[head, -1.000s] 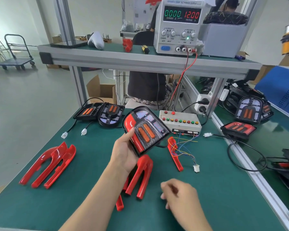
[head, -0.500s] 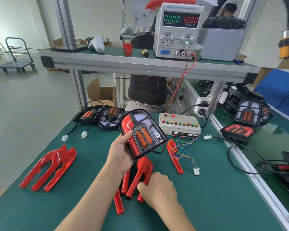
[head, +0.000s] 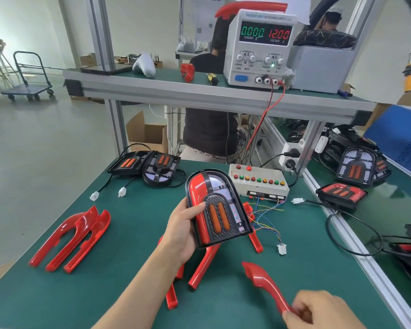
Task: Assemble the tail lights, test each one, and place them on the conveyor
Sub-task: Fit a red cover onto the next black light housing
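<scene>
- Right hand [head: 318, 309], previously resting on the pile, now pinches a red trim piece [head: 266, 284] lifted toward five o'clock.
- Left hand [head: 185, 231] still grips the tail light [head: 217, 207].

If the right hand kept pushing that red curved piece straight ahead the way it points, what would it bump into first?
Probably the red U-shaped plastic trim lying on the green mat under the held tail light. The right hand aims its red curved strip up and left towards it, though depth is unclear.

Platform trolley [head: 26, 87] on the far floor, cardboard box [head: 147, 134] beneath the upper shelf [head: 199, 93]
</scene>
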Available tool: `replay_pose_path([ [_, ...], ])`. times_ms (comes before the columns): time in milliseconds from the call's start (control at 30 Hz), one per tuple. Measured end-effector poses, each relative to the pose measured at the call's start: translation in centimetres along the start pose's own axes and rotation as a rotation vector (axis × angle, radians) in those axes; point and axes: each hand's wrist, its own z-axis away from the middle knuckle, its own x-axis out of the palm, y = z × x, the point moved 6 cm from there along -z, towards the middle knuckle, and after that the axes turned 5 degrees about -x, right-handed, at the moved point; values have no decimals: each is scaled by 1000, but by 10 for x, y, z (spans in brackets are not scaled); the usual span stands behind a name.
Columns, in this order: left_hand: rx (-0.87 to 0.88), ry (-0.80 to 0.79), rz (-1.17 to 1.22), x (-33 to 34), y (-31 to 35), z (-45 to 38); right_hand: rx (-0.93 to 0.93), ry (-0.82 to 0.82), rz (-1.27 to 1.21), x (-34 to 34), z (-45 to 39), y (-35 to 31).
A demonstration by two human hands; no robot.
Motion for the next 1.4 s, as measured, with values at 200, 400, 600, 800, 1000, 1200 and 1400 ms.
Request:
replay_pose_path([
  [200,-15,-28,-69,5,-10,8,-259,306,-382,-34,1,-27],
  [400,-33,-50,-78,10,-24,16,-355,596,-95,-38,-42,-67],
  [600,-16,-63,-108,12,-27,16,-365,666,133,-26,-58,-80],
  [800,3,-55,-119,9,-28,16,-397,728,307,-25,-51,-88],
  [1000,39,6,-91,13,-29,18,-437,787,405,-14,-46,-97],
  [1200,58,203,-149,10,-33,17,-443,845,429,3,-45,-99],
  [1400,18,292,-34,4,-34,17,-524,875,276,12,-46,-84],
])
